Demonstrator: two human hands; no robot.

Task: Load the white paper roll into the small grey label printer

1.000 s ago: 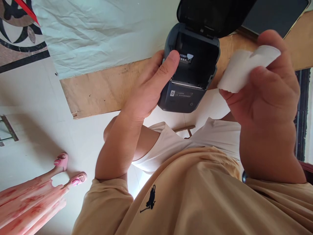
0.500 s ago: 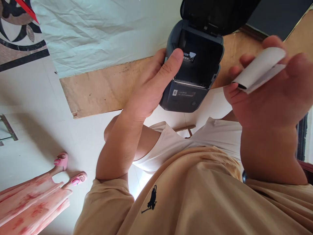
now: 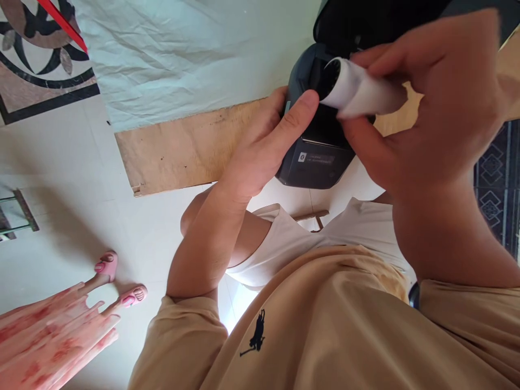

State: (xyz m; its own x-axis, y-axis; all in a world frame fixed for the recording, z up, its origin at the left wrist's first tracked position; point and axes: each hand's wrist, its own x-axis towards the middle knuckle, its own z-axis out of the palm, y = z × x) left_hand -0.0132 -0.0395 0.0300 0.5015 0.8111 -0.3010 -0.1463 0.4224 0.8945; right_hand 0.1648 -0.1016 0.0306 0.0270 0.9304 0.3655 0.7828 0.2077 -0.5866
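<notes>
My left hand (image 3: 270, 143) grips the left side of a small dark label printer (image 3: 314, 157), thumb lying across its front edge. The printer's lid (image 3: 357, 21) stands open above it. My right hand (image 3: 430, 103) is closed on a white paper roll (image 3: 357, 92), pinched between thumb and fingers. The roll hangs right over the printer's open compartment, its hollow end pointing left, close to my left thumb. Much of the compartment is hidden behind the roll and my right hand.
A wooden board (image 3: 179, 146) with a wrinkled white sheet (image 3: 190, 49) behind it lies under the printer. Another person in a pink patterned garment (image 3: 49, 336) and pink sandals (image 3: 122, 281) stands at lower left. Patterned floor tile (image 3: 36, 59) shows at upper left.
My right hand has carried the paper roll leftward from beside the printer to over its open compartment. My left hand and the printer kept their hold.
</notes>
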